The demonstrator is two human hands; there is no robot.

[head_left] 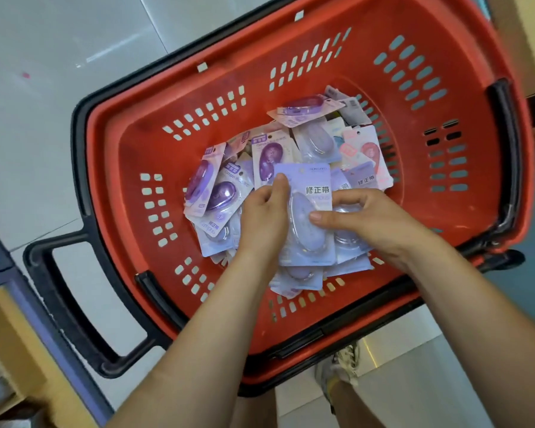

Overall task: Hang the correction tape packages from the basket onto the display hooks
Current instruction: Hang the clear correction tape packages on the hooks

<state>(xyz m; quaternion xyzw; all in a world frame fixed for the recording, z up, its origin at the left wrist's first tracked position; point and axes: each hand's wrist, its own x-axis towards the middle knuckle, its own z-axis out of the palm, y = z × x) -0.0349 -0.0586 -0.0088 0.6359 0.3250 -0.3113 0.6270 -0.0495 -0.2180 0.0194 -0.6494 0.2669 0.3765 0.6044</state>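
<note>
While both reach inside the red basket (291, 61), left hand (264, 219) pinching lilac correction tape package (317, 180) by its top edge, right hand (372, 225) gripping its blister side, more packages (226, 193) piled on basket bottom

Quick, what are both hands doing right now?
Left hand: holds the pale purple correction tape package, thumb near its top edge.
Right hand: pinches the same package, thumb on its front.

Pale grey glossy floor tiles (44, 134) catch a light streak; a purple-edged wooden shelf (10, 291) stands at lower left.
</note>
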